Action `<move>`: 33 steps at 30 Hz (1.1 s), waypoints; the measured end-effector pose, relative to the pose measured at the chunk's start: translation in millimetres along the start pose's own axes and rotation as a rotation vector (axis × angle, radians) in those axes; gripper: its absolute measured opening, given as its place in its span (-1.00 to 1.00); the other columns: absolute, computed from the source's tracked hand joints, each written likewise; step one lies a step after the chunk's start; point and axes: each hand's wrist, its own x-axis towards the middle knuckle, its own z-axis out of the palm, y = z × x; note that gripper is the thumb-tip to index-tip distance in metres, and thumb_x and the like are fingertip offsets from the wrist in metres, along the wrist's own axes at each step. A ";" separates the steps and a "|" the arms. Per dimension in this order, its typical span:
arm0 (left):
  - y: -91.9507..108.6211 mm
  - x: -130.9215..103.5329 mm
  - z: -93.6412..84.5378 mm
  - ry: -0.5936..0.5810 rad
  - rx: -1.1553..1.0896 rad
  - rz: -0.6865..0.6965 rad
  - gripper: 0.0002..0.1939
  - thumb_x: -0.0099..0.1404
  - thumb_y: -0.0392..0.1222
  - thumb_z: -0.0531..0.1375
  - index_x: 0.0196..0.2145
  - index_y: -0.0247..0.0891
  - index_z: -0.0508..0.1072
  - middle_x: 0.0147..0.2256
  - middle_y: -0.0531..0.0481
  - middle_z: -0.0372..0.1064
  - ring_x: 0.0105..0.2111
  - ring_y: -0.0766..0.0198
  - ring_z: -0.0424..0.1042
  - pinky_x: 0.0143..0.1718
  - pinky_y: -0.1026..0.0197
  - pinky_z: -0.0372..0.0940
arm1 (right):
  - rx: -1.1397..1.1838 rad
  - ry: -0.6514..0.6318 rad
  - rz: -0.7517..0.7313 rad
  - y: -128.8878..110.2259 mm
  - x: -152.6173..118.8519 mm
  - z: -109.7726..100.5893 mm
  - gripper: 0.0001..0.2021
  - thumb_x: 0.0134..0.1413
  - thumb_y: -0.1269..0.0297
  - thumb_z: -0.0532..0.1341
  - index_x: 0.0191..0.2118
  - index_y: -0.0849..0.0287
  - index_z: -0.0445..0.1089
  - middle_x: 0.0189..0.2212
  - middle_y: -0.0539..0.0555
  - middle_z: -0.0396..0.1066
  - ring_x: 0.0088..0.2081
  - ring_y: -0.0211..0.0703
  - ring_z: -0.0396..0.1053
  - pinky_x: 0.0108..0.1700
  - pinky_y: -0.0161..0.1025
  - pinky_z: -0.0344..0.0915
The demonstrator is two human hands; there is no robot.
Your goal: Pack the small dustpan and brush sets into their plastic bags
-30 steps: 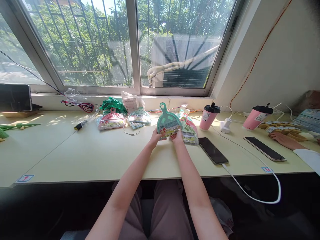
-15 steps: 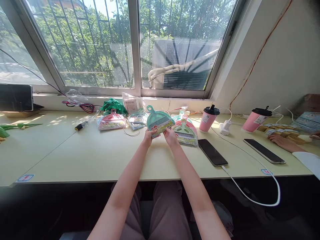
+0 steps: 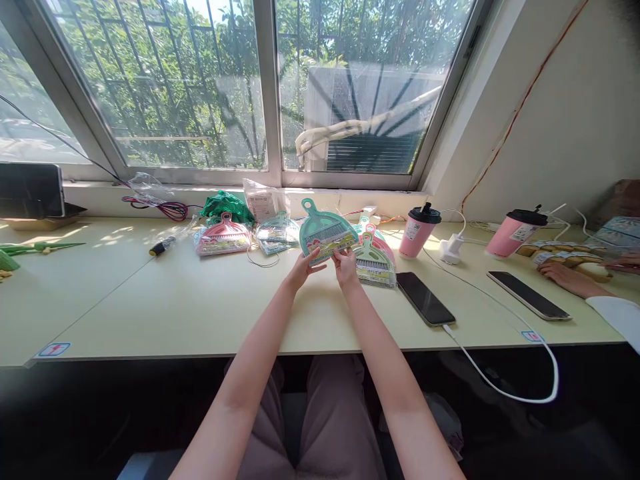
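A green mini dustpan and brush set (image 3: 325,230) in clear wrapping is tilted up above the table, its handle pointing away from me. My left hand (image 3: 303,268) grips its lower left edge with the thumb on the front. At the lower right edge, my right hand (image 3: 345,265) pinches it. Behind and to the right lies a pale green wrapped dustpan set (image 3: 373,263), overlapping a pink one. On the left are a pink wrapped dustpan set (image 3: 225,237) and a pale blue-green one (image 3: 277,233).
Right of me are a pink cup (image 3: 419,233), a phone (image 3: 426,299) on a white cable, a white charger (image 3: 451,250), another phone (image 3: 529,295) and a second pink cup (image 3: 515,235). A co-worker's hand (image 3: 570,277) rests at far right. A screwdriver (image 3: 163,247) lies left.
Both hands have raised the green dustpan set slightly and shifted it right. Its face is turned more toward me, and the left-hand fingers have moved.
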 end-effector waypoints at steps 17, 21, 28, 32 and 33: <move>12.0 -1.0 -20.0 0.055 -0.262 0.098 -0.38 0.37 0.26 0.17 0.17 -0.24 0.44 0.16 -0.17 0.45 0.28 -0.10 0.30 0.31 -0.10 0.22 | -0.115 -0.208 0.206 -15.1 -3.3 1.3 -0.68 -0.12 0.52 0.36 -0.20 0.09 0.40 -0.25 0.01 0.55 -0.01 -0.11 0.53 0.20 -0.06 0.45; 9.0 -2.2 -15.7 0.142 -0.163 -0.036 -0.56 0.33 0.09 0.28 0.02 -0.26 0.51 0.03 -0.17 0.53 0.12 -0.05 0.46 0.12 0.03 0.40 | -0.126 -0.176 0.193 -14.4 -0.3 -2.6 -0.69 -0.13 0.50 0.37 -0.23 0.07 0.39 -0.22 0.01 0.55 0.00 -0.12 0.53 0.18 -0.06 0.47; 11.1 0.6 -16.7 0.126 -0.132 0.012 -0.52 0.28 0.13 0.30 0.01 -0.24 0.51 -0.01 -0.17 0.54 0.08 -0.03 0.49 0.01 0.07 0.45 | -0.093 -0.110 0.135 -10.5 1.5 -4.3 -0.65 -0.11 0.48 0.35 -0.17 0.04 0.37 -0.21 -0.01 0.52 0.01 -0.13 0.52 0.15 -0.07 0.49; 5.2 3.8 -15.2 0.127 -0.076 -0.073 -0.65 0.21 -0.05 0.37 -0.09 -0.27 0.55 -0.07 -0.18 0.56 -0.05 0.01 0.54 -0.11 0.07 0.48 | -0.051 -0.132 0.099 -10.7 0.2 -5.7 -0.67 -0.07 0.50 0.31 -0.14 0.06 0.38 -0.19 0.01 0.54 -0.04 -0.17 0.53 0.16 -0.12 0.47; 3.1 4.7 -14.7 0.132 -0.061 -0.090 -0.66 0.19 -0.09 0.39 -0.10 -0.27 0.55 -0.09 -0.18 0.56 -0.10 0.04 0.54 -0.14 0.07 0.49 | -0.044 -0.137 0.102 -11.1 0.1 -6.0 -0.67 -0.05 0.52 0.29 -0.13 0.08 0.38 -0.20 0.01 0.54 -0.06 -0.18 0.54 0.15 -0.14 0.46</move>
